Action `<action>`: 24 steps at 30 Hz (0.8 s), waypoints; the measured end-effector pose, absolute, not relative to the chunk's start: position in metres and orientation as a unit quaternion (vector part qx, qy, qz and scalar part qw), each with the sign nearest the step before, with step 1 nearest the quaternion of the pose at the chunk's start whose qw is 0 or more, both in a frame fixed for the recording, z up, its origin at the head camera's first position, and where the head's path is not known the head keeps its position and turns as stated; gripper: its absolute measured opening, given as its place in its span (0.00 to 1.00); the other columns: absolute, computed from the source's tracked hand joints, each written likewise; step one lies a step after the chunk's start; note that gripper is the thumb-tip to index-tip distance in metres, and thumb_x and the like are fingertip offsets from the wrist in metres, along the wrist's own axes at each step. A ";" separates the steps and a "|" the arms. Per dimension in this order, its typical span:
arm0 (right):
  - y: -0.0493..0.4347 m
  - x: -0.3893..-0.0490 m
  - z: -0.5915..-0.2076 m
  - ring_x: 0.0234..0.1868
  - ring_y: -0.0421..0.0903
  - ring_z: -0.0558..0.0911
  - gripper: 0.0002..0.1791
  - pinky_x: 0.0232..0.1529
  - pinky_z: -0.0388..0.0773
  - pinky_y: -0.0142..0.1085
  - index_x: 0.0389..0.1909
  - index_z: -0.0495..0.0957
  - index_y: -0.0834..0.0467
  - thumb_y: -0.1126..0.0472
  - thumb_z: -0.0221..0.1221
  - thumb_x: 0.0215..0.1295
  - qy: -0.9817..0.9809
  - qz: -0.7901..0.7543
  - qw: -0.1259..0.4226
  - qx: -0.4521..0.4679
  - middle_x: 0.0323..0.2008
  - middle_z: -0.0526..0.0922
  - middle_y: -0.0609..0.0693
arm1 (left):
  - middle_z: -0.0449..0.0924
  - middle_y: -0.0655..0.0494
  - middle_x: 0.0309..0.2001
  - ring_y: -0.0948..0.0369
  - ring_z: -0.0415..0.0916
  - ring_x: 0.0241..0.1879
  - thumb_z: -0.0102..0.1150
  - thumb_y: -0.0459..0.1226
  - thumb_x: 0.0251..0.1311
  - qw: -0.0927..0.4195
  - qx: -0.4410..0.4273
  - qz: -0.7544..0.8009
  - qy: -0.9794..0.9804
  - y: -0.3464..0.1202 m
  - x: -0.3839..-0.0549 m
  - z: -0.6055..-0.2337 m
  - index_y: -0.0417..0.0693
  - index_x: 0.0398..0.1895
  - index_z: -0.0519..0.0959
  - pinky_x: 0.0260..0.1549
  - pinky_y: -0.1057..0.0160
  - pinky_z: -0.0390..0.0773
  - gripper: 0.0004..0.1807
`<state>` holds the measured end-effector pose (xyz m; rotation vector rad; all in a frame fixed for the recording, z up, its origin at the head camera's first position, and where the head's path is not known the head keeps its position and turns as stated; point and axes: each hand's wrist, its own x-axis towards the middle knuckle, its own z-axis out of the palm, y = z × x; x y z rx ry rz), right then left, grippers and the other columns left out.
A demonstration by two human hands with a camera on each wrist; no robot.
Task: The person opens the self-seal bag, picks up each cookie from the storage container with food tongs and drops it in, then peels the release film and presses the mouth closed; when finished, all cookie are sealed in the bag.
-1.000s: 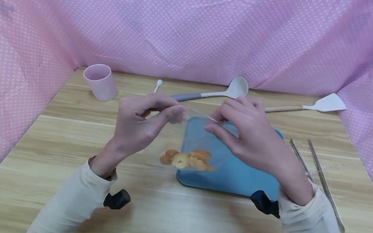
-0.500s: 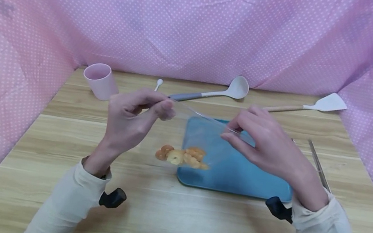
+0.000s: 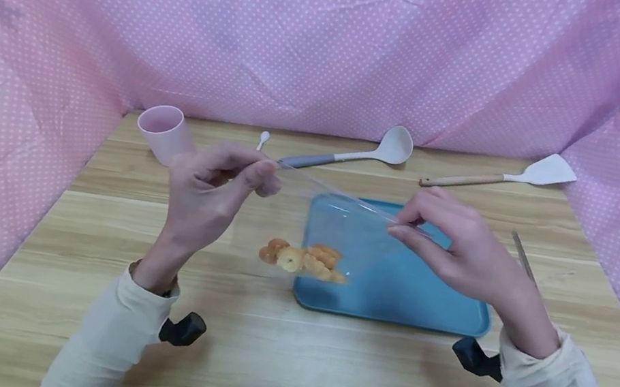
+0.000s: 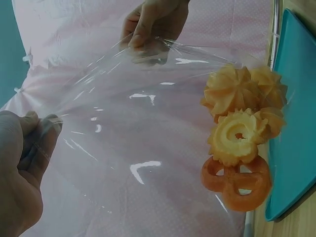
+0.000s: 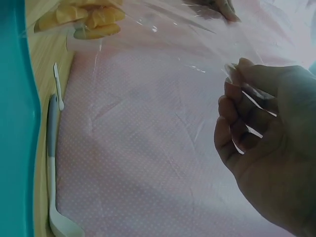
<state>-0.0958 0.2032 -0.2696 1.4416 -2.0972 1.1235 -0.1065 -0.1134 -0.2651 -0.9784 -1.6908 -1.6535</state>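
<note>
Between my two hands hangs a clear plastic bag (image 4: 113, 148) with several cookies (image 4: 237, 136) at its bottom. One cookie is pretzel-shaped and brown, one a pale ring, others ridged and golden. My left hand (image 3: 207, 193) pinches the bag's top edge at one corner between thumb and fingers. The right hand (image 3: 456, 247) pinches the same edge further right, thumb against fingertip, as the right wrist view also shows. That edge runs taut, sloping down to the right. In the head view the cookies overlap the left end of a blue tray (image 3: 391, 298) on the table.
A pink cup (image 3: 167, 137) stands at the back left. Behind the hands lie a small white spoon (image 3: 263, 139), a ladle (image 3: 363, 153) with a grey handle, and a white spatula (image 3: 506, 176) with a wooden handle. Part of a metal utensil (image 3: 523, 255) shows beyond the right wrist.
My hands have drawn apart, the right one moving right and slightly down, the left one moving left. The bag's top edge has stretched into a longer line; the cookies have shifted slightly left.
</note>
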 end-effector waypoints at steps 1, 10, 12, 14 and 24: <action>0.204 -0.096 -0.271 0.37 0.41 0.77 0.13 0.41 0.71 0.30 0.40 0.82 0.61 0.55 0.58 0.79 -0.734 0.412 0.172 0.513 0.33 0.82 0.45 | 0.87 0.51 0.26 0.64 0.84 0.25 0.70 0.42 0.68 0.285 -0.362 -0.623 -0.632 -0.113 -0.106 -0.265 0.25 0.32 0.82 0.27 0.66 0.86 0.22; 0.204 -0.097 -0.281 0.38 0.43 0.76 0.09 0.39 0.74 0.30 0.41 0.81 0.65 0.62 0.59 0.77 -0.678 0.512 0.106 0.517 0.34 0.81 0.50 | 0.87 0.52 0.27 0.63 0.85 0.25 0.69 0.40 0.68 0.257 -0.349 -0.656 -0.618 -0.114 -0.106 -0.265 0.22 0.32 0.80 0.27 0.65 0.86 0.22; 0.205 -0.096 -0.283 0.38 0.44 0.76 0.08 0.40 0.75 0.31 0.41 0.81 0.66 0.64 0.59 0.77 -0.663 0.535 0.083 0.517 0.35 0.81 0.51 | 0.87 0.51 0.28 0.62 0.85 0.26 0.69 0.38 0.68 0.250 -0.349 -0.661 -0.616 -0.114 -0.106 -0.265 0.21 0.32 0.80 0.27 0.64 0.86 0.21; 0.205 -0.096 -0.285 0.39 0.45 0.77 0.07 0.40 0.76 0.32 0.42 0.81 0.67 0.66 0.58 0.77 -0.649 0.556 0.064 0.515 0.37 0.82 0.52 | 0.87 0.51 0.28 0.62 0.85 0.26 0.69 0.36 0.68 0.246 -0.348 -0.661 -0.617 -0.115 -0.106 -0.265 0.20 0.33 0.79 0.26 0.64 0.86 0.20; 0.209 -0.091 -0.292 0.40 0.44 0.81 0.06 0.41 0.79 0.31 0.45 0.83 0.68 0.73 0.57 0.75 -0.639 0.608 0.055 0.469 0.40 0.85 0.54 | 0.88 0.52 0.30 0.62 0.86 0.27 0.69 0.36 0.68 0.232 -0.350 -0.666 -0.617 -0.116 -0.106 -0.269 0.19 0.34 0.78 0.28 0.63 0.87 0.21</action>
